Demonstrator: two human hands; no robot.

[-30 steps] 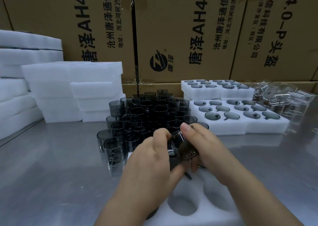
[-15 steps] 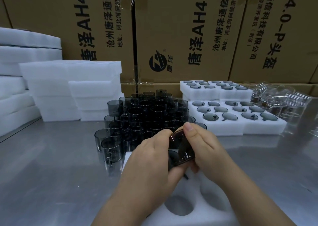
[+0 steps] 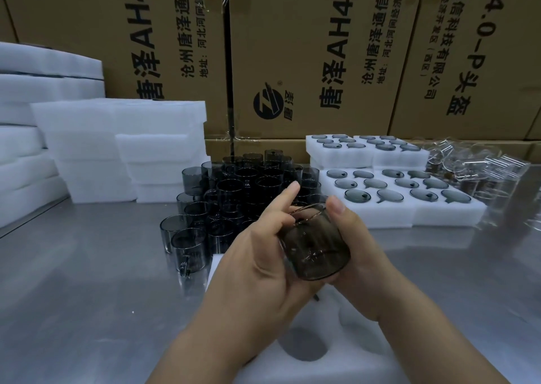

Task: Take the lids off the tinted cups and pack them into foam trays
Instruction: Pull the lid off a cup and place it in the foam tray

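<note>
A smoky tinted cup (image 3: 314,244) is tilted between both hands above a white foam tray (image 3: 330,366) with round empty pockets. My right hand (image 3: 355,262) cradles the cup from the right, thumb on its rim. My left hand (image 3: 265,262) holds the cup's left side, its fingers at the clear lid (image 3: 306,209) on the rim, index finger pointing up. A dense cluster of tinted cups (image 3: 234,199) stands just behind the hands.
Filled foam trays (image 3: 392,216) lie at the right, with a pile of clear lids (image 3: 480,170) beyond them. Stacks of blank foam (image 3: 117,146) stand at the left. Cardboard boxes (image 3: 307,50) wall off the back of the steel table (image 3: 73,266).
The cup has been raised and turned on its side, its wall now facing me. My left index finger has lifted and straightened. The view has drawn closer to the hands.
</note>
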